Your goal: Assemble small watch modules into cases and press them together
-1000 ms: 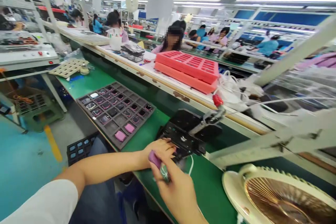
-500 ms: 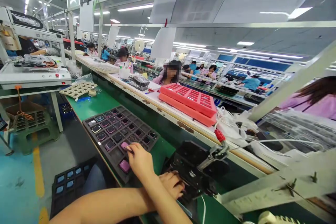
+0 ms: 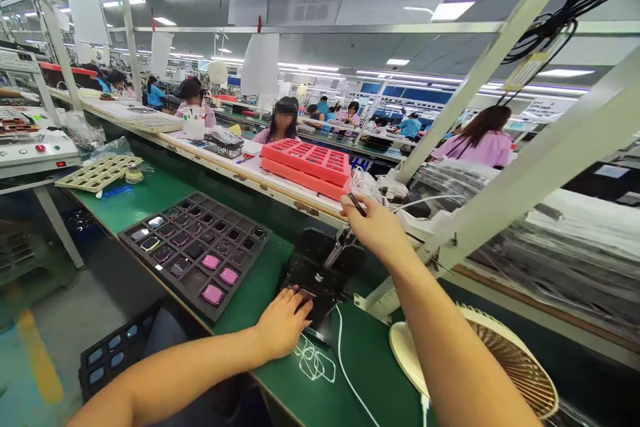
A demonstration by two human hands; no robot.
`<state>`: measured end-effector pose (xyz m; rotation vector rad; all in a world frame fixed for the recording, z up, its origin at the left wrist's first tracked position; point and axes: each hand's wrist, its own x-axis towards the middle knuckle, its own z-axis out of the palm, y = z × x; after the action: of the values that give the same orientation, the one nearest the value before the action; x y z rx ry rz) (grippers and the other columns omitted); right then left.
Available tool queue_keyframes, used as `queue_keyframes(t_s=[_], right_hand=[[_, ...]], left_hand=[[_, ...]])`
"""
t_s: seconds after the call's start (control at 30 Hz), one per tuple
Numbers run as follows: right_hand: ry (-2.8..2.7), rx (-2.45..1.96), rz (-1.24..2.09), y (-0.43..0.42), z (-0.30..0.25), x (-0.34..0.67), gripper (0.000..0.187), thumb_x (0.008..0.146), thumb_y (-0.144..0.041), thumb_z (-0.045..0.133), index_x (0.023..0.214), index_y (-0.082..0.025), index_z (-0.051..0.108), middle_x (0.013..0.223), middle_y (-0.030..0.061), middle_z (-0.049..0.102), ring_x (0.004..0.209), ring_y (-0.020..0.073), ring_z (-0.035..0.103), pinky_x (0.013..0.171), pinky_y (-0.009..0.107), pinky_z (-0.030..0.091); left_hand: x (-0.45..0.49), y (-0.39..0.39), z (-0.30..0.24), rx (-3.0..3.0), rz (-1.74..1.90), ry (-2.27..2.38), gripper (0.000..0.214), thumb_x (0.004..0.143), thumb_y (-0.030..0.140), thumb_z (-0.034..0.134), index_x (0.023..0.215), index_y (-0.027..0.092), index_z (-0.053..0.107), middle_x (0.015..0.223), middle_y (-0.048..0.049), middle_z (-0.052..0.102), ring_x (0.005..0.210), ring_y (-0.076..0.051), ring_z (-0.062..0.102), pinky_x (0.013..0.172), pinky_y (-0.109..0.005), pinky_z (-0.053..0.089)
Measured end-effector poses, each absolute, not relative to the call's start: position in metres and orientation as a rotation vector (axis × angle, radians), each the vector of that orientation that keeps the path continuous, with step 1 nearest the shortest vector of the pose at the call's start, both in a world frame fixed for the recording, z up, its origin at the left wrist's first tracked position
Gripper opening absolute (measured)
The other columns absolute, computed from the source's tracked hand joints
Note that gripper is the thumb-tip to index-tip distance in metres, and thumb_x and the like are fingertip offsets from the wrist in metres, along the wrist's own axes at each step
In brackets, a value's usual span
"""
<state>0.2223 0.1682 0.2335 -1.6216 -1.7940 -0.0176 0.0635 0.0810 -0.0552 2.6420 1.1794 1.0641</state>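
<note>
The left hand (image 3: 284, 323) lies loosely spread, the black fixture (image 3: 311, 252) under its fingers; the right hand (image 3: 373, 227) grasps a dark stick (image 3: 357, 204), perhaps also the clamp lever (image 3: 336, 253) just below its fingers.

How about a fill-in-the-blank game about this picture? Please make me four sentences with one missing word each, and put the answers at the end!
The left hand touches a fixture that is coloured ____.
The right hand is raised ____ than the left hand.
In the dark tray on the tabletop lie ____ bright pink pieces.
The tabletop beneath that tray is coloured ____.
Missing words: black; higher; three; green.
</note>
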Motion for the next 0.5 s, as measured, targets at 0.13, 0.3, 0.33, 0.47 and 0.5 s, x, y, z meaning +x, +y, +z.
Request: queue_keyframes(t_s=[0.13,0.3,0.33,0.47,0.5], right_hand=[[-1.808,-1.536,0.015,0.174,0.233,0.217,0.04,0.093,-0.044,0.06,0.11,-0.01,0.075,0.073,0.0057,0.072,0.064,0.0186,0.062,0.065,0.029,0.049],[-1.743,-1.303,-0.162,0.137,0.213,0.219,0.041,0.096,-0.034,0.059,0.132,-0.014,0.067,0.1,0.0079,0.074,0.074,0.0169,0.063,0.071,0.03,0.053],[-1.733,-1.205,-0.243,0.122,0.202,0.22,0.04,0.097,-0.032,0.062,0.134,-0.016,0.066,0.106,0.0084,0.074,0.073,0.0162,0.064,0.07,0.029,0.053],[-1.844,-0.945,-0.385,0.063,0.143,0.218,0.03,0.101,-0.021,0.065,0.13,-0.024,0.067,0.119,0.0075,0.077,0.09,0.0201,0.076,0.076,0.03,0.058],[-1.862,-0.932,-0.387,0.053,0.127,0.217,0.032,0.101,-0.018,0.065,0.132,-0.024,0.067,0.125,0.0079,0.077,0.101,0.0233,0.078,0.079,0.031,0.059]], left_hand=[[0.047,0.063,-0.043,2.539,1.123,1.177,0.04,0.102,0.018,0.058,0.141,0.015,0.065,0.145,-0.0184,0.069,0.142,-0.032,0.062,0.12,-0.051,0.053],[-0.018,0.001,-0.044,2.332,1.17,1.168,0.041,0.106,0.013,0.046,0.14,0.022,0.066,0.148,-0.0119,0.069,0.145,-0.024,0.059,0.121,-0.048,0.053],[-0.038,-0.011,-0.042,2.306,1.18,1.176,0.042,0.106,0.012,0.045,0.14,0.025,0.066,0.147,-0.0109,0.069,0.144,-0.024,0.06,0.12,-0.049,0.054],[-0.122,-0.031,-0.026,2.203,1.303,1.549,0.036,0.105,0.016,0.047,0.126,0.031,0.073,0.131,-0.0068,0.076,0.128,-0.025,0.069,0.112,-0.05,0.057],[-0.142,-0.028,-0.023,2.172,1.29,1.704,0.033,0.106,0.018,0.048,0.122,0.03,0.074,0.126,-0.0066,0.077,0.124,-0.026,0.07,0.111,-0.05,0.057]])
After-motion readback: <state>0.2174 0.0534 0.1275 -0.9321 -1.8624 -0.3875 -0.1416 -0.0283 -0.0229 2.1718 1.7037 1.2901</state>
